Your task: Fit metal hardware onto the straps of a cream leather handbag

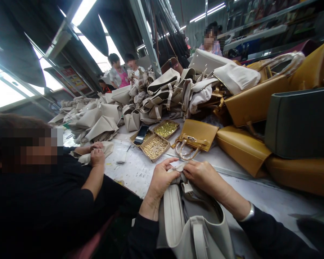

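Note:
A light grey bag point(178, 226) lies open toward me at the table's front edge. My left hand point(162, 178) pinches the bag's top flap from the left, thumb against the material. From the right, my right hand point(201, 174) grips the same flap, its fingertips close to my left thumb. Whether a small part sits between the fingertips cannot be made out. Beyond my hands are a box of small gold studs point(154, 147), a box of yellowish metal pieces point(166, 128) and a phone point(141, 135) resting on a third box.
A mustard handbag point(197, 133) stands behind my right hand. More mustard bags point(243, 145) and a dark green bag point(299, 122) are piled at right. Grey bags point(105, 115) heap across the back. At left, a person's hands point(97, 153) hold grey material; other people are farther back.

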Available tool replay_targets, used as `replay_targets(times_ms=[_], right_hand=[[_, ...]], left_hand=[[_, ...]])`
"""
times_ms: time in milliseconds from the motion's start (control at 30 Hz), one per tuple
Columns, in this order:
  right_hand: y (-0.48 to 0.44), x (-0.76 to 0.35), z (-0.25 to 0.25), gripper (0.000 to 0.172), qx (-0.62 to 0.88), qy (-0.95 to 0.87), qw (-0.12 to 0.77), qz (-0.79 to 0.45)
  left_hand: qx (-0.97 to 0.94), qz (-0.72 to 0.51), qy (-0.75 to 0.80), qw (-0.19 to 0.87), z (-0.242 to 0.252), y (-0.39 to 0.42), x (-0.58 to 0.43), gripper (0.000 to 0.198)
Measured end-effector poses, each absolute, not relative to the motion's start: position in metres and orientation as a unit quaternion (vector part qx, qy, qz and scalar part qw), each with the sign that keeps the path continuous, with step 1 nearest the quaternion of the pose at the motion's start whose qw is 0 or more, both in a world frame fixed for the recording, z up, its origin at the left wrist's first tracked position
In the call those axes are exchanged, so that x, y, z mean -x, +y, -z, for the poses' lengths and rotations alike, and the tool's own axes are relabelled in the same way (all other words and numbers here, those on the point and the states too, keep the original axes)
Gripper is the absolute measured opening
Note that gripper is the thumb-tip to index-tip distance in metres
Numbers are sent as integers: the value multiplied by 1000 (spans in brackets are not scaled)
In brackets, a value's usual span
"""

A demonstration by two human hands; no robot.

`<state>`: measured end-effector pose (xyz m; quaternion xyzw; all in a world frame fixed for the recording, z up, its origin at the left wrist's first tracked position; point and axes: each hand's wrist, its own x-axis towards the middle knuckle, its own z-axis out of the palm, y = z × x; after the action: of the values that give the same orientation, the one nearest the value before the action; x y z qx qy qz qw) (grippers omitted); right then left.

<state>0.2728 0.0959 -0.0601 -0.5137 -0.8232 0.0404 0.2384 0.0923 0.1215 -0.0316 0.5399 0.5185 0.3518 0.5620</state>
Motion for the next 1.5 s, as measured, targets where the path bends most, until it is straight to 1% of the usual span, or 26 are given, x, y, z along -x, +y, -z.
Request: replay_targets(times_ms=[133,267,433,500,600,733,800,900,967,1133,1367,1500], right_hand=[[94,-266,66,16,532,-805,263,-10],[97,-263,67,12,550,-775,308,-30],[103,-269,66,12,532,-745,369,-161],[105,-271,66,12,532,-730,383,-195],[110,-270,69,12,553,-694,390,-246],[113,-270,73,12,560,-652,383,-338],[112,-272,73,11,534,-677,393,-319],[108,-275,70,8,493,-729,412,-236],[103,-277,67,10,473,-757,405,-198],[95,-279,63,19,451,-802,363,-146],[104,-276,53,22,482,-841,232,-84],[116,-277,44,21,473,-859,172,-92]], left_hand=[[-530,-352,509,580,35,122,-92,59],[-527,-357,508,581,40,122,-92,54],[-490,-374,515,596,46,123,-92,47],[-470,-377,519,606,50,125,-91,42],[-446,-377,520,624,56,127,-90,38],[-417,-380,505,654,59,129,-87,41],[-406,-379,500,664,58,129,-86,42],[-395,-380,503,669,58,129,-85,43],[-387,-384,506,668,58,130,-85,44],[-392,-391,511,657,60,130,-85,43],[-411,-391,507,649,57,128,-86,42],[-444,-387,490,643,51,126,-88,43]])
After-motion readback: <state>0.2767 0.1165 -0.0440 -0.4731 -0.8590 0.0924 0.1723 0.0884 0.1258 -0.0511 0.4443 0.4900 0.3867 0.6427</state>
